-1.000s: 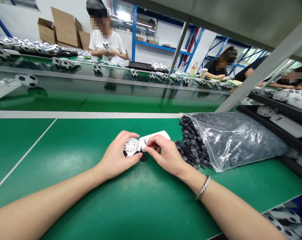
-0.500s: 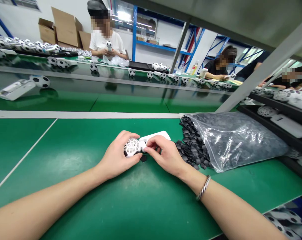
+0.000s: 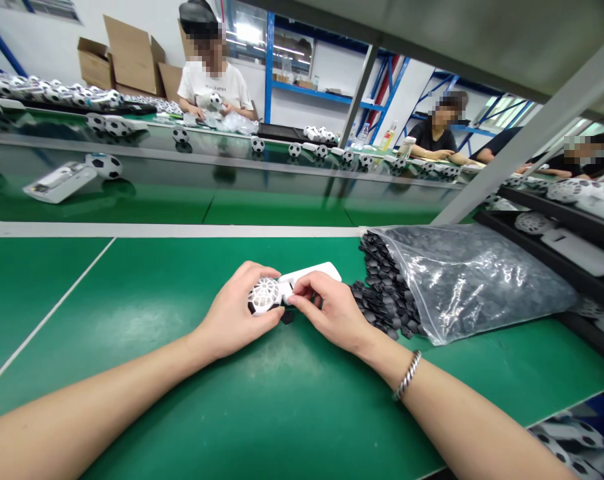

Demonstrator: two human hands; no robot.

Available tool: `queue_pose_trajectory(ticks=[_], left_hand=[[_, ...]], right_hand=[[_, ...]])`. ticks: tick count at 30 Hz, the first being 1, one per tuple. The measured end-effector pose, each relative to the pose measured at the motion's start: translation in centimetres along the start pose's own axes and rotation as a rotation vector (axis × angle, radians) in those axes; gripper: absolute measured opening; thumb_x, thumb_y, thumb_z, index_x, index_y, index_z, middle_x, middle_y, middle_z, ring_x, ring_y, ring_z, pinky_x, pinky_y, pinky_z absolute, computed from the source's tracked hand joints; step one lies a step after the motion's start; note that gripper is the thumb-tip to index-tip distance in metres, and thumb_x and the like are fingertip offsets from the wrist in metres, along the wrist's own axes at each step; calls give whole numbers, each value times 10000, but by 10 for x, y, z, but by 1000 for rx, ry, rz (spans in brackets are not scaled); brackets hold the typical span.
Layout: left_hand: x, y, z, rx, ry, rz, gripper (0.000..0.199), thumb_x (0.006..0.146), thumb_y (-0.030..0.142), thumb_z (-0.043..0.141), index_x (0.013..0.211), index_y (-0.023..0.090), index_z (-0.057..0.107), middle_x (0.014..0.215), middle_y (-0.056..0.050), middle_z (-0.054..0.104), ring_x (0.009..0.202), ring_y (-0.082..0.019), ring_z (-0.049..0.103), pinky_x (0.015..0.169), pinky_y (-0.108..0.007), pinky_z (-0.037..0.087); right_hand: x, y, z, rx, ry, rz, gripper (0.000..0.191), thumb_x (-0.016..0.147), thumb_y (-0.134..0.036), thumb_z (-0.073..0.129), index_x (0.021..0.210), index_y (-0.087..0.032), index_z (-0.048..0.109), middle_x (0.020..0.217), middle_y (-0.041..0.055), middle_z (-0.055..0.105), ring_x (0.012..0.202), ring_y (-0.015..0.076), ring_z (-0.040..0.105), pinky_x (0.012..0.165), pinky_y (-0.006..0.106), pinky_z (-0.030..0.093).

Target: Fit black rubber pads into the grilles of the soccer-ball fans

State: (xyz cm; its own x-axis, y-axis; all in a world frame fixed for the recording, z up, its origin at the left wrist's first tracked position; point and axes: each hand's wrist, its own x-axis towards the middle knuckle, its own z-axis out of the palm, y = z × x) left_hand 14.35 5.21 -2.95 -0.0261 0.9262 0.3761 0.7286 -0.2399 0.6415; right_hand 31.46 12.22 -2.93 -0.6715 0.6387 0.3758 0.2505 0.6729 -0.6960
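Observation:
My left hand (image 3: 242,310) curls around the round head of a white handheld fan (image 3: 265,293), which has an openwork grille and black soccer-ball patches. Thumb and fingers press its opposite sides. My right hand (image 3: 327,307) is closed in a pinch at the fan's white neck, beside the head; whether a small piece sits between those fingertips is hidden. The fan's white handle (image 3: 322,270) points right, partly behind my right hand. One loose black patch (image 3: 287,318) lies on the green table just below the fan's neck.
Black patches (image 3: 382,287) spill from a clear plastic bag (image 3: 482,280) on the right. Black trays (image 3: 512,230) with white fan parts stand beyond it. Across the front runs a conveyor (image 3: 172,203) carrying a soccer-ball fan (image 3: 65,180). A slanted metal post (image 3: 512,133) rises at right. Co-workers sit opposite.
On the near conveyor the fan has moved right, while balls on the far line have shifted slightly left. The co-worker opposite has lowered one hand. My hands and their fan have barely moved.

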Motion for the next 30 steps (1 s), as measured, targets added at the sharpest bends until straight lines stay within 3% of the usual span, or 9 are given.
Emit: queue_pose_trajectory(ticks=[23, 30], left_hand=[[1, -1, -1, -6, -7, 5, 337, 662, 182, 598, 987, 220, 517, 968, -20, 524, 918, -198, 524, 798, -327, 447], [0, -1, -2, -2, -8, 6, 350, 657, 163, 593, 994, 216, 511, 972, -16, 524, 927, -197, 520, 804, -324, 442]], right_hand=[[0, 0, -2, -42, -41, -23, 51, 821, -228, 561, 795, -191, 537, 781, 9, 572, 701, 120, 522, 606, 226, 421], [0, 0, -6, -109, -123, -94, 49, 830, -231, 548, 803, -192, 537, 764, 7, 565, 705, 129, 511, 638, 246, 407]])
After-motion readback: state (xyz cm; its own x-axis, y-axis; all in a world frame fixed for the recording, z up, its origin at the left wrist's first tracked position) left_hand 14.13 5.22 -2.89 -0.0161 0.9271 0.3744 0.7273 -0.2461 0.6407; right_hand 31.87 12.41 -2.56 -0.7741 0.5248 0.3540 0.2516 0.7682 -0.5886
